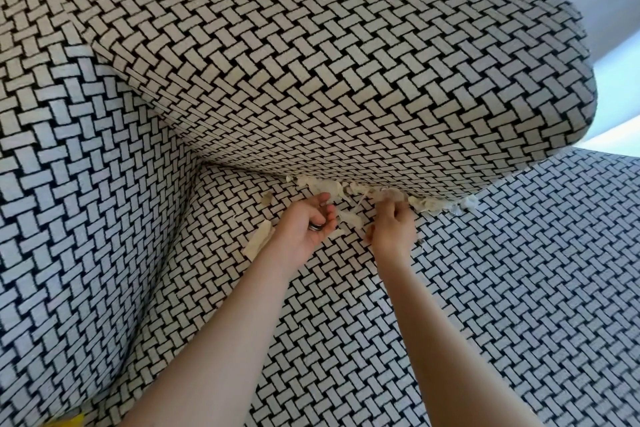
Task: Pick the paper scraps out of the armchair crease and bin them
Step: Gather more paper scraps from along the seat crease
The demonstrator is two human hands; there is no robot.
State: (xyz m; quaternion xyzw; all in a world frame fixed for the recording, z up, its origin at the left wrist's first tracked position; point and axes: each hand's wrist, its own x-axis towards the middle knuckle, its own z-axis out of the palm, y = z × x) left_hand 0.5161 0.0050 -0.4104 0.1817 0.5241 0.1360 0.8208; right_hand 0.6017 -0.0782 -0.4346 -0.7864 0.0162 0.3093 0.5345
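Observation:
Torn cream paper scraps point(429, 203) line the crease where the armchair's back cushion point(311, 62) meets the seat point(502, 270). My left hand point(306, 229), palm up with fingers curled and a ring showing, sits just below the crease among the scraps; whether it holds any is unclear. One longer strip point(258, 240) lies on the seat beside its wrist. My right hand point(393, 229) reaches into the crease, its fingertips pinching scraps point(391, 196) there. More loose pieces point(348, 217) lie between the two hands.
The armchair's black-and-white woven fabric fills the view; its left arm point(69, 184) rises beside the seat. A pale wall and bright floor point(616, 97) show at the right. A yellow corner point(71, 419) peeks in at the bottom left. No bin is in view.

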